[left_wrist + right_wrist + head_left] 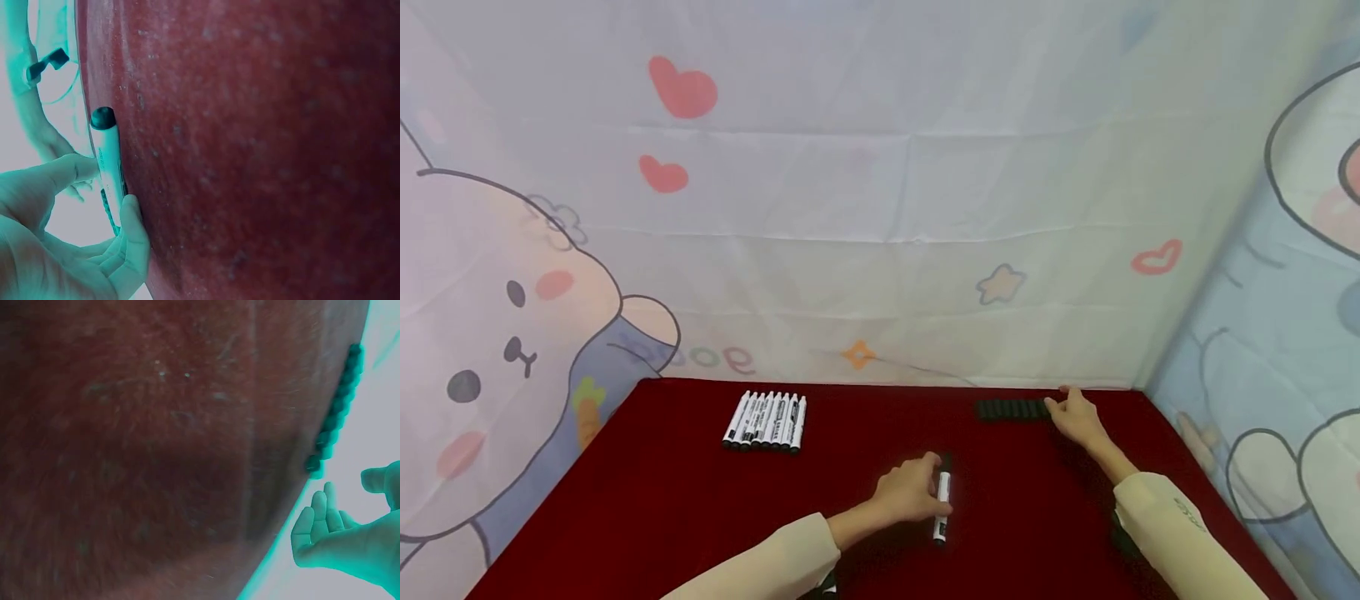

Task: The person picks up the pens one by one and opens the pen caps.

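Observation:
My left hand pinches a white marker with black ends over the red cloth, thumb near its lower end and fingers toward the top. In the left wrist view, thumb and fingertips lie against opposite sides of the marker. At the back right, my right hand is beside the right end of a row of short black pieces that look like marker caps. The right wrist view shows that hand with fingers extended and nothing between them, just short of the row.
Several white markers lie side by side at the back left of the red-covered table. A dark object shows partly beneath the right sleeve, and something black and white beneath the left one. A printed curtain hangs behind.

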Tool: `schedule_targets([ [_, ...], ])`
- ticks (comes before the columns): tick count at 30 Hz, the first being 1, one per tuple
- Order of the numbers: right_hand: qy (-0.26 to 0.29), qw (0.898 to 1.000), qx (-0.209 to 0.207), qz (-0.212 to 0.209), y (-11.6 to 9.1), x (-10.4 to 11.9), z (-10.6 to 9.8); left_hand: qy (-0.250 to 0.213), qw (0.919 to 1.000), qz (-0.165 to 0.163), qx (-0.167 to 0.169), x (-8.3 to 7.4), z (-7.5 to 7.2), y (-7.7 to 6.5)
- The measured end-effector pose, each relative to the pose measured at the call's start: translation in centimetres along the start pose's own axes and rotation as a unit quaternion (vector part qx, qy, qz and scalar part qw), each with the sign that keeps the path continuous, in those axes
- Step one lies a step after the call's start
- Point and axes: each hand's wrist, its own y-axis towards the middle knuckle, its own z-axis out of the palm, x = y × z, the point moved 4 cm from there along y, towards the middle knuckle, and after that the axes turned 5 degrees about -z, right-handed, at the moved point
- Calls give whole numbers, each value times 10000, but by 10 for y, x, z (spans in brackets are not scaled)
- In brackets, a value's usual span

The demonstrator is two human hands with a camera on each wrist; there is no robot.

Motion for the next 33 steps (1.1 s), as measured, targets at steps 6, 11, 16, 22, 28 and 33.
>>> schedule_targets([
  [6,173,9949,481,-865,-21,34,1,107,9999,-19,-5,9,-4,-7],
  [11,243,9835,1177,-1350,-39,59,13,-175,9998,-4,113,21,-12,-13],
  [16,434,9677,1694,-1817,-53,84,27,-434,9981,-17,444,30,-24,-17],
  [22,772,9484,2333,-2004,-74,109,54,-1028,9869,403,1177,35,-33,-28],
  [28,877,9296,3011,-1938,-89,129,77,-951,9817,581,1545,30,-44,-37],
  [33,1124,9053,3610,-1936,-95,140,86,-904,9795,731,1647,26,-50,-40],
])
